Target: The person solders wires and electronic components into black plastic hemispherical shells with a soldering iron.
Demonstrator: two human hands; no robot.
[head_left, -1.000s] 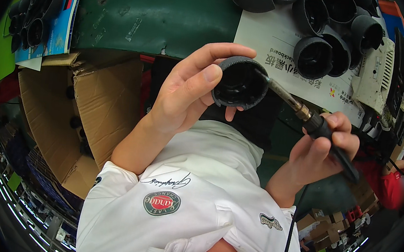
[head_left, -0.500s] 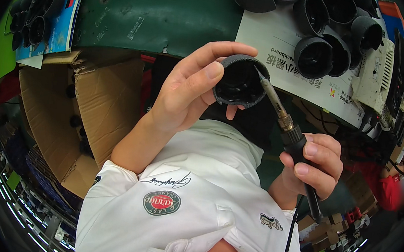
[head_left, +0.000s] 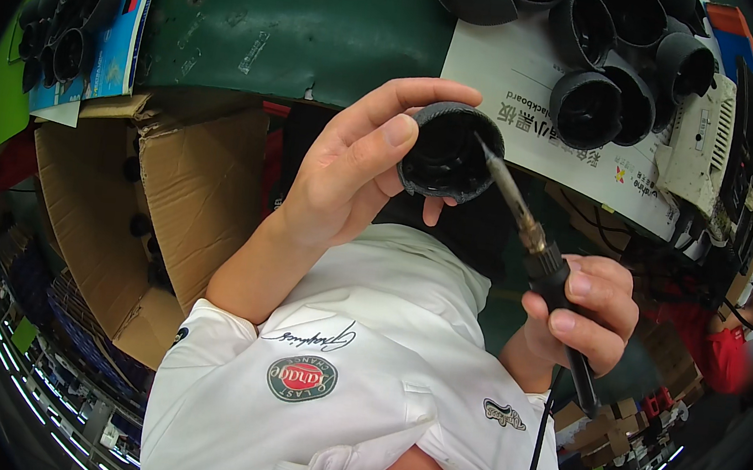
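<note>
My left hand grips a round black plastic cup-shaped housing, its open side turned toward me and its rim textured. The thumb presses the rim while the other fingers wrap behind. In my right hand is a soldering iron with a black handle, held between thumb and fingers. Its metal tip points up and left over the housing's right inner edge. Whether the tip touches the plastic I cannot tell. A black cable runs down from the handle.
Several similar black housings lie on a white printed sheet at the far right of the green table. More sit on a blue board at far left. A beige box-shaped device stands at right. An open cardboard box is below left.
The soldering iron's tip has shifted slightly down within the housing's opening, with my right hand moving a little. My left hand and the housing stay nearly still.
</note>
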